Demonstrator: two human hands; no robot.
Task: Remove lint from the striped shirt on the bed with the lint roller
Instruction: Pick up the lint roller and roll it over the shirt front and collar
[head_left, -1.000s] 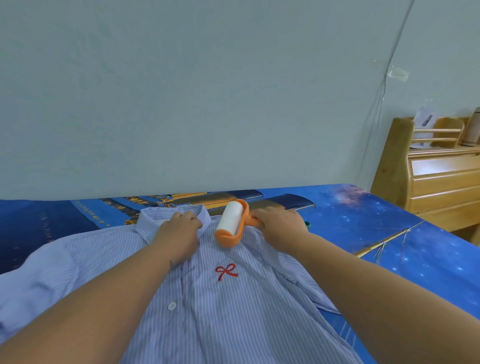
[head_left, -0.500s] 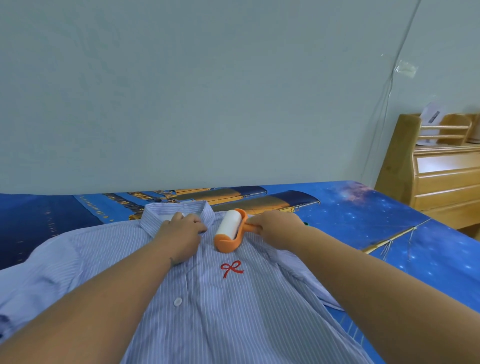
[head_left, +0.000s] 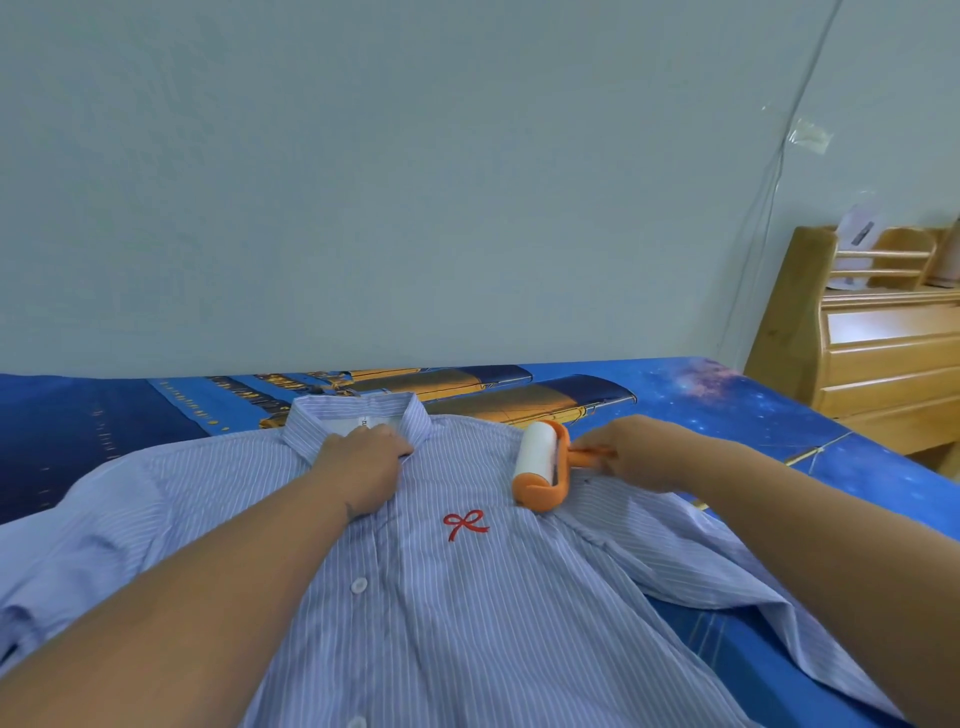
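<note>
Striped shirt (head_left: 467, 613) spread front-up over the blue printed bed cover (head_left: 779, 415), collar toward the wall. Red bow emblem (head_left: 465, 524) serves as landmark. Left hand (head_left: 363, 462), above and left of the bow, presses palm-down at the collar base, fingers curled onto the fabric. Right hand (head_left: 644, 454), above and right of the bow, grips the orange handle of the lint roller (head_left: 540, 465), whose white drum rests on the shirt just above-right of the bow.

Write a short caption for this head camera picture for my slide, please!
Right hand rolls an orange lint roller across a striped shirt while the left hand pins its collar.
</note>
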